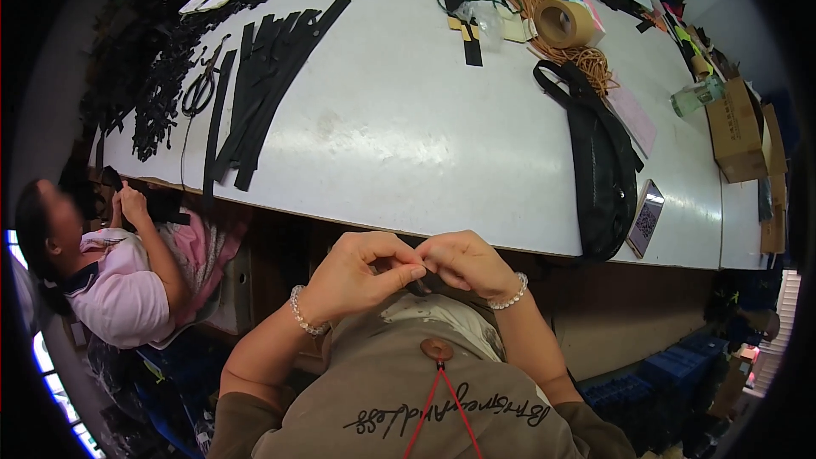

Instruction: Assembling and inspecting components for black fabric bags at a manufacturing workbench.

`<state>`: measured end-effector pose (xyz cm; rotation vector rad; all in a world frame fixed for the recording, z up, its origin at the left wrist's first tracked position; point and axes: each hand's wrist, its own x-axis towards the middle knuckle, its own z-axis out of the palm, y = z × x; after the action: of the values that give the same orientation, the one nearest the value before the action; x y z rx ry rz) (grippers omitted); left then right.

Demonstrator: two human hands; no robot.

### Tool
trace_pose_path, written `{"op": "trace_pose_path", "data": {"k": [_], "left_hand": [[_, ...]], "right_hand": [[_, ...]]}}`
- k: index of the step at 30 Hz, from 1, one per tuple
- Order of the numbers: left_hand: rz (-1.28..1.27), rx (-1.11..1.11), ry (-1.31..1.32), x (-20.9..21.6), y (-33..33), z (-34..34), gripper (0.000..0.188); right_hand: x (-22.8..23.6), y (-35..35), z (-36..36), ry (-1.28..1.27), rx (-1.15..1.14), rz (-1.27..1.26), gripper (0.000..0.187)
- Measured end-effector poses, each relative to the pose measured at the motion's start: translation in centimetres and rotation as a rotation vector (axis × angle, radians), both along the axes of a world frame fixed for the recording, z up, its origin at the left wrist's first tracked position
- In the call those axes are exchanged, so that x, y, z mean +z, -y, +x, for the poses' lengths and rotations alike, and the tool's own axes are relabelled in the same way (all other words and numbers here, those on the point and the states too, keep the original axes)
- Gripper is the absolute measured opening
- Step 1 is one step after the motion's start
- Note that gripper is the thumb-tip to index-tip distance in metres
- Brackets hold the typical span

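Note:
My left hand (364, 270) and my right hand (466, 265) meet in front of my body, just off the table's near edge. Both are closed, with thumbs and fingers pinched together and the fingertips touching. A small dark piece (419, 287) shows just below the fingertips; the fingers cover most of it, so its kind cannot be made out. Across the white table (408, 144), to the left, lies a loose bundle of flat black strips (276, 76). Black-handled scissors (201, 89) rest beside them.
A heap of small black pieces (161, 93) covers the table's left end. On the right lie a black bag (599, 170), a phone (646, 219), a tape roll (563, 24), tan cord (591, 64), a glass jar (693, 98) and a cardboard box (738, 132). A co-worker (127, 289) sits at left.

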<state>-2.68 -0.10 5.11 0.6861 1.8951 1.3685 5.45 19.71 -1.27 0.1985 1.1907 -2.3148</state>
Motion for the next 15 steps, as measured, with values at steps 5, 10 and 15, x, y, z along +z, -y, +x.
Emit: {"op": "trace_pose_path", "data": {"k": [5,10,15], "left_hand": [[0.039,0.002,-0.092,1.2,0.5,-0.4,0.007],[0.094,0.069,-0.006,2.1,1.0,-0.9,0.007],[0.172,0.093,0.007,3.1,1.2,-1.6,0.002]], "right_hand": [[2.1,0.1,-2.1,-0.307,0.171,0.158,0.02],[2.9,1.8,-2.5,-0.422,0.049,0.238,0.014],[3.0,3.2,-2.8,-0.745,-0.201,0.357,0.01]]}}
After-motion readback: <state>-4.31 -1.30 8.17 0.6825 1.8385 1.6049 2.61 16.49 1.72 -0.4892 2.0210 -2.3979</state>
